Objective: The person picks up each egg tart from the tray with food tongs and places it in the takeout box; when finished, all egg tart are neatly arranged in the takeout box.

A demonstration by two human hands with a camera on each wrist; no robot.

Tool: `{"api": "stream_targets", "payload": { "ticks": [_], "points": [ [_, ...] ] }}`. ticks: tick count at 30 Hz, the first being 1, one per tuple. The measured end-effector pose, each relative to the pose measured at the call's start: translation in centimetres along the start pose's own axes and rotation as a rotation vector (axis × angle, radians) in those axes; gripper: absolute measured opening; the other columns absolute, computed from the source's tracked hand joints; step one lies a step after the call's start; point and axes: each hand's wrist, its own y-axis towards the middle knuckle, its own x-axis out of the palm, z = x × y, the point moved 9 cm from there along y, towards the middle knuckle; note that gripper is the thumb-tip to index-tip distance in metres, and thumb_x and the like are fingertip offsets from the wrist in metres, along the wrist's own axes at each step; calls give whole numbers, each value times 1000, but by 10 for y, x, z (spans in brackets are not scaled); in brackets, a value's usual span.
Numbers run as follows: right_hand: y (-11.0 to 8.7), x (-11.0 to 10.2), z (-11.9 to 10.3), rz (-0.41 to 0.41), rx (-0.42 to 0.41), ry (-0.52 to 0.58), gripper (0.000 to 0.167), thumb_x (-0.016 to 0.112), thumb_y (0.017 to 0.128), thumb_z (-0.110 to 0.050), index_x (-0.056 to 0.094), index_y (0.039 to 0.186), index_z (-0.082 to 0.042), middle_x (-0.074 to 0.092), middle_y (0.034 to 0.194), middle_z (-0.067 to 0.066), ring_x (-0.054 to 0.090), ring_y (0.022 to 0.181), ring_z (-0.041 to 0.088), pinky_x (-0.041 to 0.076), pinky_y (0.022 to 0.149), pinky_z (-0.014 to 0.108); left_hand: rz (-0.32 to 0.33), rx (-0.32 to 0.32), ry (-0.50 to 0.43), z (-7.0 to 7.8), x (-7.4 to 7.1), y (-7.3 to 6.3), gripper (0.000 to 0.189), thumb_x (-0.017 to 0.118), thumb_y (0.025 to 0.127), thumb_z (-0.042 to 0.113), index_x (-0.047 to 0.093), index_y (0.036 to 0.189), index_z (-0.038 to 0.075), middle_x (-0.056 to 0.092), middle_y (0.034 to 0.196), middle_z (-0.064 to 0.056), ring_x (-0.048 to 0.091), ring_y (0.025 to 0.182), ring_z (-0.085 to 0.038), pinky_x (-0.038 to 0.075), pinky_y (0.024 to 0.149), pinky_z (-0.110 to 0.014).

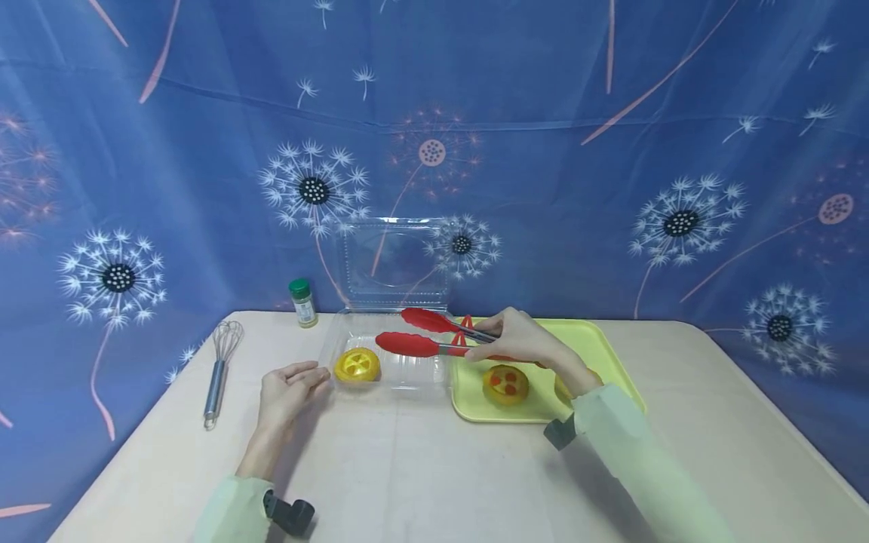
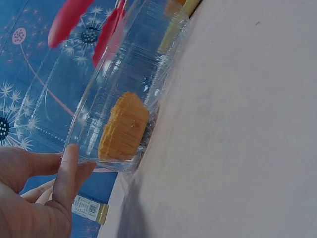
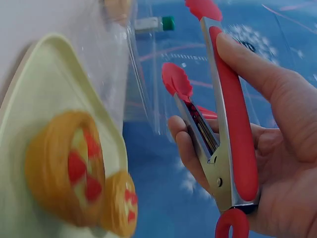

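My right hand (image 1: 519, 337) grips red-and-silver kitchen tongs (image 3: 230, 114), thumb on one handle and fingers on the other. The two red scalloped tips of the tongs stand apart over a clear plastic clamshell container (image 1: 407, 377), with nothing between them. Its lid (image 1: 397, 260) is raised at the back. Inside at the left lies a yellow toy tart (image 1: 357, 365). My left hand (image 1: 288, 396) pinches the container's left rim with its fingertips, as the left wrist view shows. Below my right hand, a tart with red pieces (image 1: 505, 385) sits on a yellow tray (image 1: 475, 411).
Another tart (image 3: 121, 203) on the tray is partly hidden by my right forearm in the head view. A green-capped shaker (image 1: 302, 303) stands behind the container's left side. At the far left lies a whisk (image 1: 219, 373). A blue dandelion-print curtain (image 1: 543, 188) hangs behind the table.
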Motion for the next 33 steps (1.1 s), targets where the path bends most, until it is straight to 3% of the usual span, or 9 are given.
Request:
{"api": "stream_targets", "payload": {
  "ticks": [3,8,12,15,20,22,25,28,33],
  "points": [
    [-12,-15,16,7,27,61,71,85,73,-43,62,131,-8,67,124,10,57,120,25,55,89,37,-9,-3,-17,0,2,1,44,60,95,5,47,131,-16,70,108,-19,70,77,-4,61,78,-21],
    [-35,-41,32,23,21,72,71,81,79,-42,58,135,-5,63,129,13,46,133,34,54,95,46,-13,-7,-31,2,1,3,45,61,94,5,47,132,-16,72,104,-15,69,75,-2,60,77,-19],
    [-53,-61,42,53,46,52,71,79,80,-42,57,136,-5,63,128,15,64,91,29,50,58,29,-13,-15,-25,3,-3,3,47,61,95,7,46,134,-15,73,102,-12,69,74,0,60,77,-18],
    [-66,-73,55,77,99,15,74,78,79,-48,56,137,-9,69,116,19,42,54,14,35,44,23,-14,-19,-25,4,-6,4,48,61,95,7,45,135,-15,74,99,-8,68,74,1,60,76,-17],
    [-89,-88,84,124,195,-28,79,78,76,-52,55,139,-10,71,86,14,15,44,13,16,35,26,-16,-20,-23,5,-8,4,49,61,95,8,44,135,-15,75,91,0,68,73,2,59,75,-16],
    [-99,-94,93,149,197,-51,78,78,78,-50,55,139,-8,72,101,15,30,45,15,18,35,28,-16,-21,-14,5,-7,3,49,61,95,8,44,135,-15,75,90,1,68,73,3,59,75,-16],
    [-113,-100,107,174,217,-85,79,77,79,-51,53,139,-6,65,120,24,58,72,26,31,39,27,-17,-26,-12,5,-5,3,49,61,95,8,44,135,-15,75,92,-1,67,73,3,59,76,-16],
    [-125,-105,120,196,223,-108,81,76,80,-51,52,139,-1,55,134,26,54,115,34,47,56,25,-17,-31,-2,4,-3,3,48,60,95,8,45,135,-15,75,95,-2,67,74,4,59,77,-16],
    [-143,-112,139,212,240,-150,80,76,81,-49,53,136,4,56,131,29,53,118,39,56,75,35,-19,-32,32,3,0,2,46,60,95,9,47,134,-13,75,97,-4,66,73,6,58,76,-14]
  ]
}}
